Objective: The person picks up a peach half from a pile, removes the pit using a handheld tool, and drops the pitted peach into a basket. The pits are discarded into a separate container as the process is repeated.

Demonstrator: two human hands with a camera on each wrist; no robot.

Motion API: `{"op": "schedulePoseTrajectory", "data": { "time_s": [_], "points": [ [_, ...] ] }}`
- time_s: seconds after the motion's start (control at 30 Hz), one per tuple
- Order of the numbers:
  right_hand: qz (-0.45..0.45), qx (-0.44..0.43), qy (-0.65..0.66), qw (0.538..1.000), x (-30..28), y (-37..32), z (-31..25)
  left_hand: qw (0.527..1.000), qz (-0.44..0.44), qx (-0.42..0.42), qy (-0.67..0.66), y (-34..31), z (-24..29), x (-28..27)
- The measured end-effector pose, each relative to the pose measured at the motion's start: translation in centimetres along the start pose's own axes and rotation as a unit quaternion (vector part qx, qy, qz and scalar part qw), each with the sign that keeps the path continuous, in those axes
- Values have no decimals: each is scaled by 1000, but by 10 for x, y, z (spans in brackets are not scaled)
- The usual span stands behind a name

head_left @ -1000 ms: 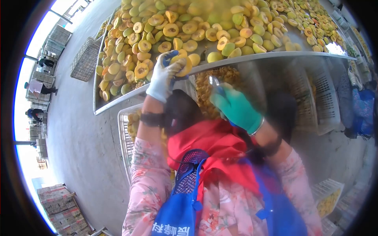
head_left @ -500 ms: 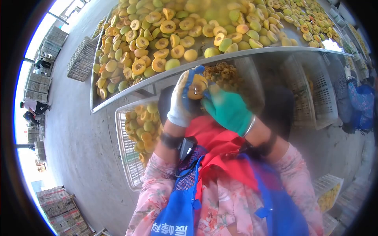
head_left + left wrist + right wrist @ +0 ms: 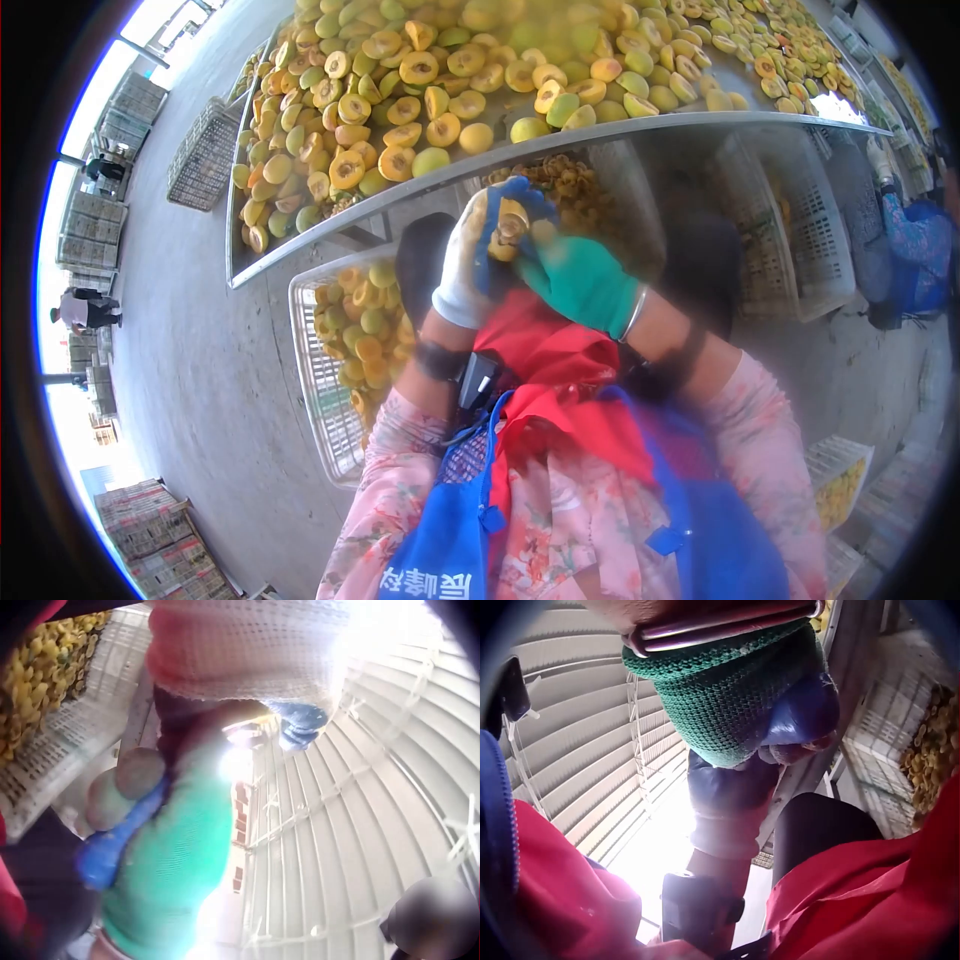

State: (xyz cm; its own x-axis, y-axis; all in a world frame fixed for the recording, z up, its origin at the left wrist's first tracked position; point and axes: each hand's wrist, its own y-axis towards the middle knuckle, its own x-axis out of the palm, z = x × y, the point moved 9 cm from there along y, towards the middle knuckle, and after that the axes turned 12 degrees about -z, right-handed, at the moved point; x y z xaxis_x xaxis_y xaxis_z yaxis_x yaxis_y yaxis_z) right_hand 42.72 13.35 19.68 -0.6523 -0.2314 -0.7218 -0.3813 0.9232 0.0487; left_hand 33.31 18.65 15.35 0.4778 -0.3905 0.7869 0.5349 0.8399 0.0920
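Observation:
In the head view, the left hand point(image 3: 472, 250), in a white glove with blue on the fingers, grips a yellow fruit half point(image 3: 510, 228) whose brown centre faces up. The right hand point(image 3: 582, 278), green-gloved, meets the fruit from the other side; its fingers are curled. A tool in it is hidden in the head view. The left wrist view shows the green glove point(image 3: 176, 855) beneath the white one point(image 3: 247, 652). In the right wrist view the green glove point(image 3: 735, 697) hides most of what it holds.
A metal-edged table point(image 3: 560, 133) bears many halved fruits. Crates stand below: one with fruit halves point(image 3: 300, 330) at the left, one with brown pieces point(image 3: 575, 190) under the edge, and stacked ones point(image 3: 825, 240) at the right. Other people are at both sides.
Since a second ago, the left hand has come down from the table edge with the fruit, and the right hand has closed in on it. Over the last half second both hands have barely moved.

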Motion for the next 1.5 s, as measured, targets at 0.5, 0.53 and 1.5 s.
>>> {"op": "schedulePoseTrajectory", "data": {
  "time_s": [0.5,0.53,1.5],
  "points": [
    [-115,58,397,909,5,-6,-14,988,13,27,154,-10,9,21],
    [-202,132,497,834,16,-14,-19,981,22,40,189,-13,14,26],
    [-171,99,653,731,46,-16,3,997,61,10,-41,6,-23,0]
  ]
}}
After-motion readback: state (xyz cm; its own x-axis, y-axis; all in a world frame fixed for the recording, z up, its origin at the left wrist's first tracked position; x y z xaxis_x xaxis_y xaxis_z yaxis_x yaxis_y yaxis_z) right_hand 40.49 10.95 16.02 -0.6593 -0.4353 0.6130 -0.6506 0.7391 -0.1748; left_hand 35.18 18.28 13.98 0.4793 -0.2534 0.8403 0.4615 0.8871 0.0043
